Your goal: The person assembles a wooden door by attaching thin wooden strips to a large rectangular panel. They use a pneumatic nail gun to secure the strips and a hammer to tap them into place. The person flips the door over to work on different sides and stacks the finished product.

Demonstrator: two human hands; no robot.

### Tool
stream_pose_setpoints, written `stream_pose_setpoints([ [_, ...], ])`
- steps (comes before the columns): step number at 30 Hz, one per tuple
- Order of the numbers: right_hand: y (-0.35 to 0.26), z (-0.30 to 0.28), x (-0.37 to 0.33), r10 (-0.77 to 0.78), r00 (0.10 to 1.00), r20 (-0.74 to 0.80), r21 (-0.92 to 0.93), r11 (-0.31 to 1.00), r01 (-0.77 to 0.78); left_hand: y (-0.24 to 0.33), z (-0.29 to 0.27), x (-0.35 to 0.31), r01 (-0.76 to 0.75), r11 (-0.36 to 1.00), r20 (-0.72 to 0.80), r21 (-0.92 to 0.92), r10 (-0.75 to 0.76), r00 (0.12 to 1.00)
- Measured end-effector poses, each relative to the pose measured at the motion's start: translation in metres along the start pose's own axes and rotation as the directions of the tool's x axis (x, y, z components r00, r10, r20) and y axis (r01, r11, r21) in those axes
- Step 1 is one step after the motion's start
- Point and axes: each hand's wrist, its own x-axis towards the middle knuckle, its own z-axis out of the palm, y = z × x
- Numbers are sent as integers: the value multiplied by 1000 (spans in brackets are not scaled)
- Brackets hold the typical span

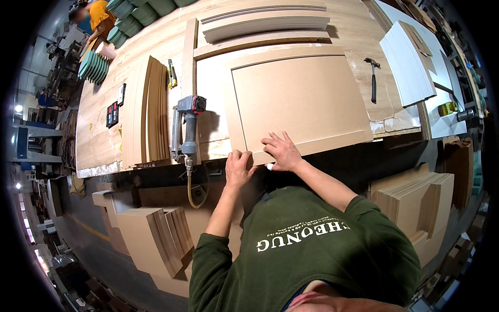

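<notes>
A tan fibreboard panel (299, 96) with thin strips framing its edges lies at the front of the workbench. At its near left corner, my left hand (239, 169) is closed, with bent fingers on the corner and the thumb at the front edge. Just right of it, my right hand (282, 152) rests on the near strip, fingers spread and thumb by the edge; something white is wrapped round one digit. To the left of the panel stands a grey nail gun (190, 125), its air hose (193, 200) hanging over the bench edge.
Long board strips (147, 112) are stacked left of the nail gun, near a yellow utility knife (172, 74). A hammer (373, 80) lies right of the panel, with white boards (408, 65) beyond. Wooden bars (262, 42) border the far side. Another person (100, 20) works at far left.
</notes>
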Motion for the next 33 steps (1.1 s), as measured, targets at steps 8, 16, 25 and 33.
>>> stream_pose_setpoints([
  [8, -1, -3, 2, -21, 999, 44, -23, 1000, 22, -4, 2, 0, 1, 1000, 40, -15, 0, 999],
  [16, -1, -6, 3, -16, 999, 31, 17, 1000, 16, -1, -11, 8, 6, 999, 106, -51, -1, 994],
  [25, 1, -5, 4, -1, 999, 34, 30, 1000, 0, -4, -4, 7, -8, 1000, 90, -29, 11, 996],
  [33, 1, -2, 3, 14, 999, 37, 32, 999, -16, -8, 4, 2, -14, 999, 64, -49, 17, 998],
])
